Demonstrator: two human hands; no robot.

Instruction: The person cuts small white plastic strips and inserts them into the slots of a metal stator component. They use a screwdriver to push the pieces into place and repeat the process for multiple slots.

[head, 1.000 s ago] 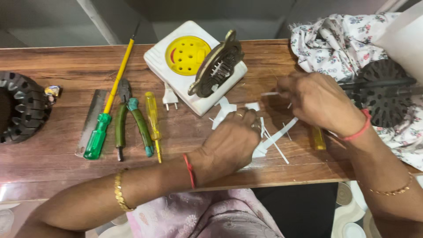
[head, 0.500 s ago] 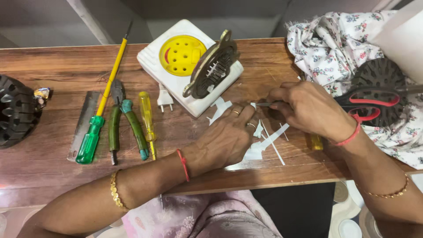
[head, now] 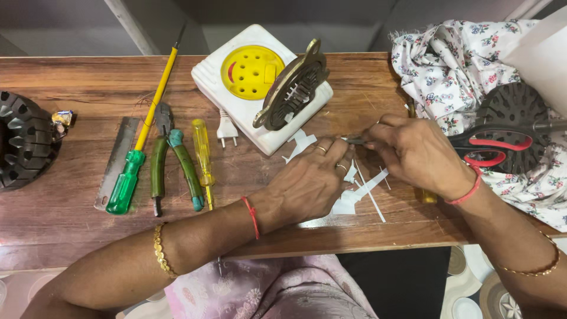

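My left hand (head: 310,183) rests palm-down on white scraps (head: 354,198) lying on the wooden table (head: 88,88), fingers pressing on them. My right hand (head: 416,152) is closed around a thin dark metal tool (head: 354,140), whose tip points left toward my left fingers. Just behind both hands stands a white square device with a round yellow disc (head: 251,74), and a bronze metal grille (head: 292,85) leans against it.
Left of my hands lie a yellow tester screwdriver (head: 202,150), green-handled pliers (head: 171,156), a long yellow-and-green screwdriver (head: 142,139) and a flat metal blade (head: 118,162). A black ribbed ring (head: 23,139) sits far left. Floral cloth (head: 455,65), red-and-black scissors (head: 490,147) and a black round grille (head: 514,118) lie right.
My right hand has come down and left to meet my left hand over the white scraps. The camera view has shifted, bringing the scissors into sight.
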